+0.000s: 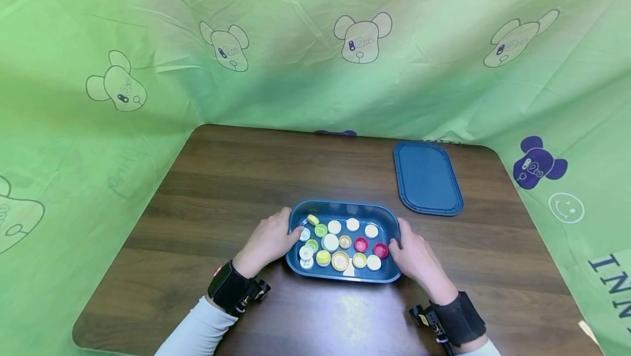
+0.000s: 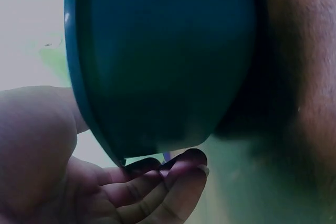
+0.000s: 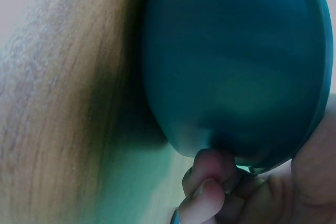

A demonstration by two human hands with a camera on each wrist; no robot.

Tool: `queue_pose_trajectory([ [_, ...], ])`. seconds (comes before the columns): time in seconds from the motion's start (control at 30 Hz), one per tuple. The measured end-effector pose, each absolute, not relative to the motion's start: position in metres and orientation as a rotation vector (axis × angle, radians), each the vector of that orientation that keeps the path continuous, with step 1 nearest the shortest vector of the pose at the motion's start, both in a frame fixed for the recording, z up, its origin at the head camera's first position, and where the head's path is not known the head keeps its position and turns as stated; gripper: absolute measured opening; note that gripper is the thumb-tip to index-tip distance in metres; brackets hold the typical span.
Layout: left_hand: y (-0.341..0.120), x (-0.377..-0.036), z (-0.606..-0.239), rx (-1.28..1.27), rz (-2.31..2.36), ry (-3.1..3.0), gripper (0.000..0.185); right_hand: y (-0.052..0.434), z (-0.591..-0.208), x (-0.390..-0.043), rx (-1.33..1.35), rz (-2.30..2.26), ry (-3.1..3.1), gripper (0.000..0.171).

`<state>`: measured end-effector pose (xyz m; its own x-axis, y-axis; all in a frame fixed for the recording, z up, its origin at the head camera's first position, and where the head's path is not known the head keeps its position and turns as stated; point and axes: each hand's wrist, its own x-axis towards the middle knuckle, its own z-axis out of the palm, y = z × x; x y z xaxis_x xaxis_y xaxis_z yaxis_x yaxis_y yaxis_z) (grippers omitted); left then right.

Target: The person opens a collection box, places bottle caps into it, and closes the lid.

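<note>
Blue oval plastic tub (image 1: 343, 276) full of loose bottle caps (image 1: 340, 243) sits on the dark wood table (image 1: 222, 191) at the near middle, and I have it by both short ends. My left hand (image 1: 268, 242) wraps the left end, thumb hooked over the rim and fingers (image 2: 157, 187) curled under the lip. My right hand (image 1: 416, 257) does the same at the right end, its fingers (image 3: 210, 182) tucked beneath the rim against the wall. The tub looks like stiff, smooth, glossy plastic, so I judge it light but a bit slippery; the rolled rim is the sure place to grip. The caps are loose in one layer and would slide or spill if I tipped it, so level is best. Its long axis runs left to right across the table, open side up. A flat blue plastic lid (image 1: 426, 178) lies apart, far and to the right, its long axis running near to far.
</note>
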<state>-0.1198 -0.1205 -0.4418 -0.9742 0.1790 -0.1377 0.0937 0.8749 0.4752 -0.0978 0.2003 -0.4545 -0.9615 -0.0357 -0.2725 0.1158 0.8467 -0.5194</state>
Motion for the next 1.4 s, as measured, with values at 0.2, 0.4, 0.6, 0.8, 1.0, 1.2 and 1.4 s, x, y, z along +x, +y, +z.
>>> queue_pose_trajectory([
  [0.2,-0.117,-0.118,-0.447,0.181,0.742,2.876,0.047,0.200,-0.456,-0.099,0.064,-0.813,2.745,0.063],
  [0.4,-0.115,-0.115,-0.452,0.201,0.797,2.899,0.037,0.200,-0.457,-0.098,0.065,-0.829,2.743,0.064],
  [0.6,-0.116,-0.113,-0.456,0.180,0.836,2.915,0.032,0.204,-0.456,-0.098,0.001,-0.928,2.720,0.065],
  [0.8,-0.117,-0.114,-0.460,0.157,0.889,2.888,0.035,0.226,-0.454,-0.104,-0.040,-0.964,2.723,0.074],
  [1.0,-0.118,-0.113,-0.461,0.158,0.932,2.874,0.036,0.256,-0.456,-0.121,-0.064,-0.766,2.964,0.048],
  [1.2,-0.119,-0.113,-0.459,0.160,0.956,2.861,0.034,0.281,-0.464,-0.138,-0.188,-0.544,3.234,0.033],
  [1.4,-0.119,-0.112,-0.459,0.176,0.966,2.860,0.035,0.298,-0.473,-0.156,-0.385,-0.436,3.317,0.040],
])
